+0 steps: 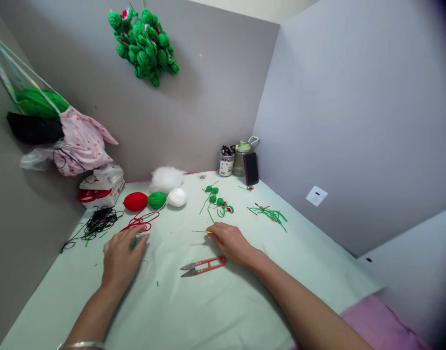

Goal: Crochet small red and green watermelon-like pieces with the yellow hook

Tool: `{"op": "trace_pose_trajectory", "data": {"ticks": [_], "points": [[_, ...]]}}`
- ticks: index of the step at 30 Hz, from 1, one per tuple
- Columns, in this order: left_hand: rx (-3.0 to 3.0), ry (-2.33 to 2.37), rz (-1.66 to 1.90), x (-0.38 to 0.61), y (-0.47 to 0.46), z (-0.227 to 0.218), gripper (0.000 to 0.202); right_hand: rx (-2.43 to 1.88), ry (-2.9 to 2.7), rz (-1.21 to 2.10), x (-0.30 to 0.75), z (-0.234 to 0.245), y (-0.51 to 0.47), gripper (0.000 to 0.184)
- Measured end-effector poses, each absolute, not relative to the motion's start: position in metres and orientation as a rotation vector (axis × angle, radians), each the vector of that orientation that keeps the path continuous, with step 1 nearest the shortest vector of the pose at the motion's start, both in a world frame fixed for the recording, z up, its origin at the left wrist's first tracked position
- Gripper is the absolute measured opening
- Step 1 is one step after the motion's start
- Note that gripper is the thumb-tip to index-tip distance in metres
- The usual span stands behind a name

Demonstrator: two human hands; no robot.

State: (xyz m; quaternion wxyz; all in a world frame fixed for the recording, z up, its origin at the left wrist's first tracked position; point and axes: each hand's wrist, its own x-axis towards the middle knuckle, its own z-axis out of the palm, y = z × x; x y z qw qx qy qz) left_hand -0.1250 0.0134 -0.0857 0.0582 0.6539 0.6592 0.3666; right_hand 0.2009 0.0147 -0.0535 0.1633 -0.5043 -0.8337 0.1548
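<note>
My left hand (122,257) is curled low over the table, with a small green piece (134,242), mostly hidden, between thumb and fingers. A loop of white yarn (146,269) lies beside that thumb. Between the fingertips of my right hand (233,242) is a crochet hook (208,232) with a yellow handle, its thin metal shaft pointing left. Orange-handled thread snips (204,265) lie just below this hand, blades to the left. Past my left fingers are loose red yarn (144,221) and red (135,201), green (157,200) and white (177,197) yarn balls.
Small green crochet pieces (213,199) and yarn scraps (272,216) lie further back. White stuffing (167,179), a pen cup (226,164), a bottle (239,163) and a phone (251,168) stand along the wall. Tangled black yarn (100,221) is at left; green crochet pieces (146,46) hang above.
</note>
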Motion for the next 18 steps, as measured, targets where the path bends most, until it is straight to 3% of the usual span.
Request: {"op": "trace_pose_trajectory", "data": {"ticks": [5,12,18], "points": [[1.976,1.958,1.287,-0.109,0.003,-0.078,0.032,-1.479,-2.368,0.409,0.203,-0.058,0.016,0.031],[2.209,1.284,0.893,-0.051,-0.027,-0.076,0.022,-1.553,-2.316,0.411,0.204,-0.063,0.017,0.031],[2.111,1.362,0.936,-0.056,-0.025,-0.074,0.023,-1.531,-2.345,0.452,0.199,-0.063,0.016,0.033]]}}
